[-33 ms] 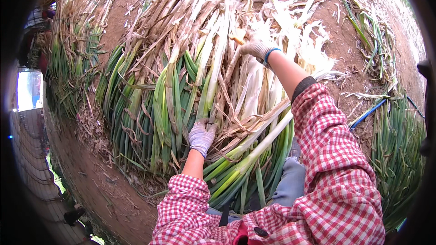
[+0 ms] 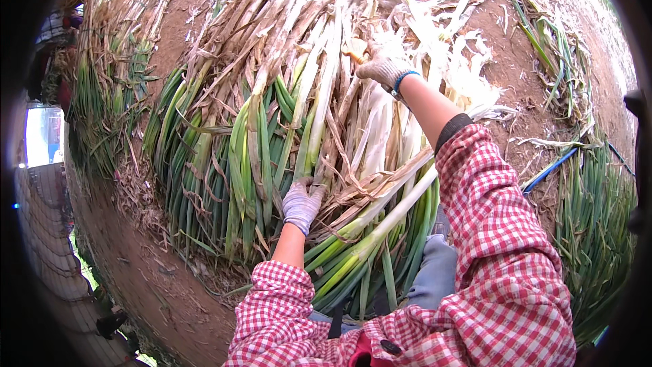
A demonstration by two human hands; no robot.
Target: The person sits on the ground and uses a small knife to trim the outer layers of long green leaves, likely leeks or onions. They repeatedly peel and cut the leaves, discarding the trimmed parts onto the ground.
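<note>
A wide heap of long green onions (image 2: 231,163) with green leaves, pale stalks and dry brown husks lies on the ground before me. My left hand (image 2: 303,202), in a light knit glove, is closed around the leafy part of one green onion (image 2: 316,119), whose pale stalk points away from me. Farther off and to the right, my gloved right hand (image 2: 386,70) is closed above the pale stalks. A small yellowish piece (image 2: 354,50) shows at its fingertips; I cannot tell what it is. Several green onions (image 2: 367,245) lie slantwise across my lap.
Another row of green onions (image 2: 109,102) lies at the far left. More green leaves (image 2: 591,217) are piled at the right, beside a blue strap (image 2: 550,171). Bare brown soil (image 2: 156,299) with scattered husk bits surrounds the heap.
My right hand has shifted very slightly, and the yellowish piece at its fingertips has tipped a little upward. My left hand stays in place on the green onion.
</note>
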